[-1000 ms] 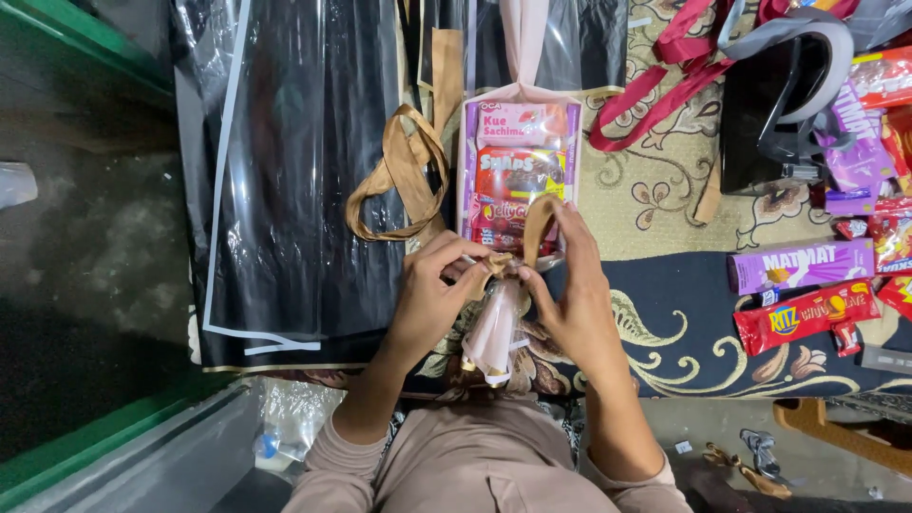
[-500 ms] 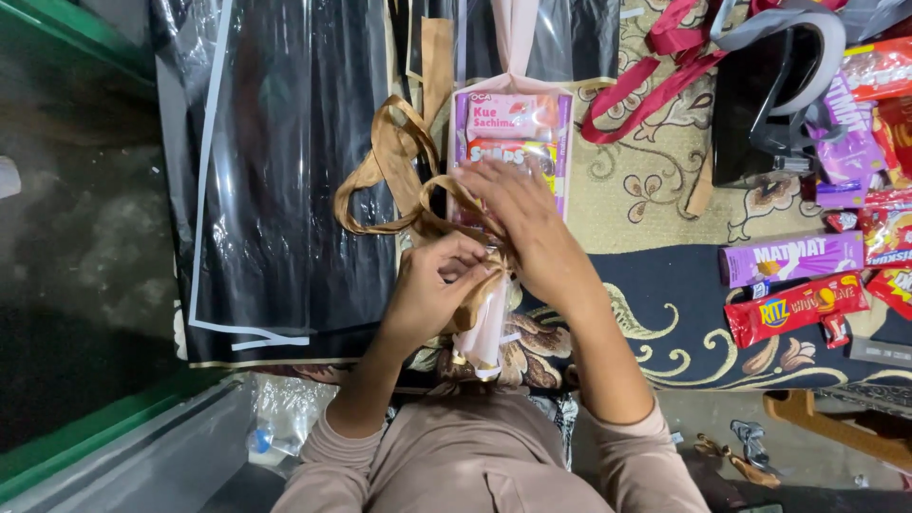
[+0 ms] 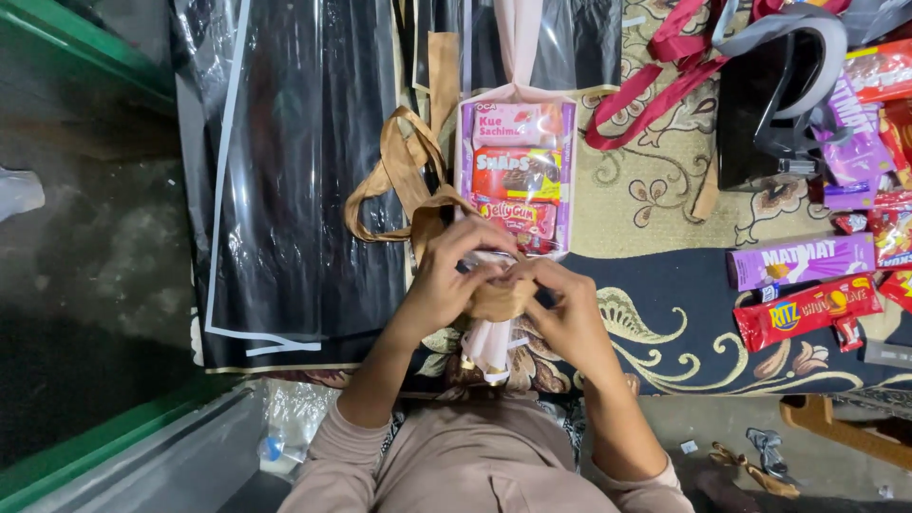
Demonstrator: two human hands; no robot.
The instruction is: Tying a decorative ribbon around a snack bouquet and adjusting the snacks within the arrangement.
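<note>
I see a black plastic sheet [image 3: 304,190] on a patterned carpet [image 3: 665,294], beside a wrapped snack bundle [image 3: 518,176]. At the bundle's gathered neck, my left hand [image 3: 446,275] and right hand [image 3: 565,309] meet, each grip closed on a tan ribbon [image 3: 404,176].

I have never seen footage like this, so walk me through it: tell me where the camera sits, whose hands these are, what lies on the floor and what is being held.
The camera is worn on a person's head and looks straight down, so the arms coming from the bottom edge are that person's own. There is no machine here, only two bare hands.

The left hand and right hand meet over a tan ribbon, pinching it around the gathered neck of a snack bundle: several snack packets stacked in clear and pale pink wrapping.

All of this lies on a patterned carpet. A sheet of black wrapping film is spread to the left. To the right lie loose snack packets, a red ribbon and a black bag.
</note>
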